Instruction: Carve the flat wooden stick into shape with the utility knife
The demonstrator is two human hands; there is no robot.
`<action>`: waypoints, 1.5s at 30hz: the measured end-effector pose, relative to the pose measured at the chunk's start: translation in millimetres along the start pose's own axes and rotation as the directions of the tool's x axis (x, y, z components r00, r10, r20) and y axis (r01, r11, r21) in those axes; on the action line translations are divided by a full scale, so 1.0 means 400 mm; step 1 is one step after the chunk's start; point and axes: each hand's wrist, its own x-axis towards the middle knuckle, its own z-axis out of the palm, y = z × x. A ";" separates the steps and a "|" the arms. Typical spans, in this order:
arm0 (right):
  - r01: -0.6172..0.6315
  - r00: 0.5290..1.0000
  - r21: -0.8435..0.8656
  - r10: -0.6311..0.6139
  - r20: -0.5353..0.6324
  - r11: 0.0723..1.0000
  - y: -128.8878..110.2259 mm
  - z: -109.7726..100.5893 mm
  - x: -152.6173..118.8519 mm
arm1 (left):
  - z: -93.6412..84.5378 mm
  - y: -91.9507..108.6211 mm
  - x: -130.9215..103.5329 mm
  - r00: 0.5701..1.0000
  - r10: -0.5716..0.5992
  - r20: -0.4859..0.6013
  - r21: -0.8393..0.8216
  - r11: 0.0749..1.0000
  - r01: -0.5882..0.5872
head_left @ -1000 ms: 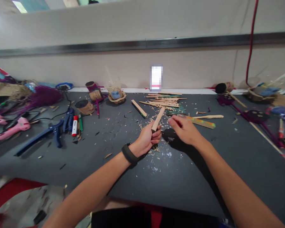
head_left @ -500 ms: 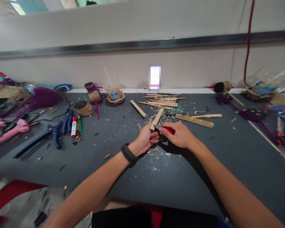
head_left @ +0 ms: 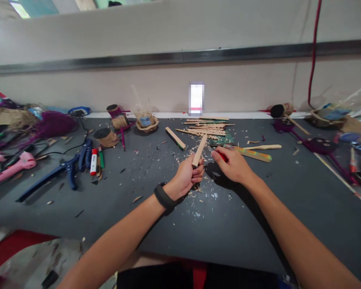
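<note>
My left hand [head_left: 189, 174] is closed around a flat wooden stick [head_left: 200, 150], which slants up and away over the grey table. To its right, my right hand [head_left: 233, 163] grips a red-handled knife [head_left: 221, 155]. Only part of the handle shows between the fingers; the blade is hard to make out now. A small gap separates the knife from the stick. Pale wood shavings [head_left: 195, 192] lie scattered beneath both hands. Behind them is a pile of carved thin sticks [head_left: 209, 129], with a green-edged wooden strip [head_left: 175, 138] left of it and a multicoloured strip [head_left: 254, 154] on the right.
On the left lie blue cutters [head_left: 69, 170], a red-and-white marker [head_left: 93, 161] and a pink glue gun [head_left: 21, 161]. A plastic cup [head_left: 145, 118] sits in a cardboard holder near the wall. A lit phone [head_left: 196, 98] leans on the wall. Purple-trimmed items [head_left: 321, 146] stand at right.
My right hand has drawn the knife off the stick, moving right. My left hand still holds the stick and has shifted only slightly.
</note>
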 end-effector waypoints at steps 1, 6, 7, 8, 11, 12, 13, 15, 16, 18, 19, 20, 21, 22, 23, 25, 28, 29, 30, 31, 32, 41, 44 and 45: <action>0.014 1.000 0.009 -0.014 0.026 1.000 -0.016 0.007 -0.004 | -0.002 0.002 0.002 1.000 0.003 -0.011 -0.004 1.000 -0.003; 0.096 0.977 0.099 -0.113 0.182 0.990 -0.067 0.020 -0.021 | -0.004 -0.003 0.014 0.995 -0.002 -0.101 -0.008 1.000 0.002; 0.104 0.972 0.114 -0.125 0.199 0.988 -0.070 0.020 -0.022 | -0.005 -0.005 0.016 0.992 -0.001 -0.128 0.004 1.000 0.002; 0.107 0.968 0.119 -0.131 0.212 0.987 -0.070 0.019 -0.022 | -0.005 -0.007 0.019 0.988 0.006 -0.153 0.026 1.000 -0.002; 0.093 0.972 0.073 -0.106 0.210 0.993 -0.054 0.012 -0.020 | -0.008 -0.013 0.024 0.986 0.048 -0.162 0.119 0.992 -0.029; 0.085 0.975 0.047 -0.093 0.202 0.995 -0.045 0.009 -0.018 | -0.009 -0.016 0.025 0.989 0.052 -0.142 0.144 0.989 -0.031; 0.079 0.977 0.024 -0.082 0.199 0.997 -0.035 0.005 -0.016 | -0.010 -0.019 0.026 0.992 0.050 -0.118 0.162 0.986 -0.031; 0.079 0.976 -0.016 -0.074 0.204 0.997 -0.019 -0.002 -0.014 | -0.011 -0.023 0.028 0.996 0.033 -0.079 0.177 0.984 -0.019; 0.082 0.976 -0.039 -0.072 0.206 0.996 -0.014 -0.004 -0.012 | -0.012 -0.025 0.028 0.997 0.027 -0.069 0.182 0.983 -0.014; 0.082 0.979 -0.086 -0.064 0.195 0.993 -0.011 -0.004 -0.011 | -0.014 -0.026 0.029 0.997 0.034 -0.066 0.198 0.980 -0.020; 0.079 0.981 -0.108 -0.058 0.187 0.991 -0.013 -0.003 -0.010 | -0.014 -0.025 0.028 0.997 0.038 -0.072 0.209 0.978 -0.022; 0.076 0.982 -0.129 -0.052 0.182 0.989 -0.015 -0.002 -0.008 | -0.014 -0.024 0.027 0.996 0.040 -0.082 0.221 0.975 -0.021; 0.071 0.984 -0.149 -0.044 0.174 0.986 -0.016 -0.002 -0.007 | -0.014 -0.022 0.025 0.994 0.044 -0.097 0.234 0.972 -0.020; 0.060 0.987 -0.170 -0.033 0.158 0.984 -0.015 -0.003 -0.004 | -0.013 -0.020 0.023 0.992 0.050 -0.116 0.250 0.968 -0.019; 0.044 0.991 -0.193 -0.019 0.129 0.980 -0.012 -0.006 -0.002 | -0.012 -0.017 0.020 0.989 0.058 -0.137 0.268 0.963 -0.019; -0.015 0.999 -0.228 0.024 0.036 0.974 0.002 -0.018 0.003 | -0.009 -0.013 0.015 0.982 0.086 -0.168 0.305 0.952 -0.031; -0.099 0.993 -0.152 0.088 -0.083 0.983 0.024 -0.038 0.007 | -0.007 -0.009 0.013 0.979 0.110 -0.174 0.322 0.946 -0.049; -0.093 0.992 -0.098 0.084 -0.091 0.991 0.026 -0.041 0.006 | -0.008 -0.007 0.013 0.979 0.110 -0.173 0.312 0.949 -0.052; -0.071 0.994 -0.044 0.067 -0.082 0.996 0.024 -0.041 0.005 | -0.010 -0.006 0.015 0.979 0.110 -0.175 0.297 0.953 -0.054; -0.038 0.998 0.001 0.038 -0.053 0.999 0.018 -0.038 0.004 | -0.012 -0.004 0.017 0.978 0.108 -0.179 0.281 0.958 -0.054; -0.003 1.000 0.035 0.003 -0.012 0.999 0.009 -0.032 0.002 | -0.014 -0.002 0.019 0.978 0.106 -0.180 0.262 0.963 -0.056; 0.088 0.973 0.168 -0.121 0.198 0.982 -0.056 0.013 -0.017 | -0.020 -0.003 0.028 0.981 0.072 -0.181 0.171 0.984 -0.040; 0.099 0.972 0.172 -0.132 0.196 0.980 -0.054 0.008 -0.017 | -0.023 -0.006 0.030 0.984 0.072 -0.162 0.177 0.983 -0.042; 0.098 0.972 0.168 -0.131 0.197 0.981 -0.052 0.007 -0.017 | -0.024 -0.006 0.031 0.986 0.076 -0.147 0.179 0.983 -0.049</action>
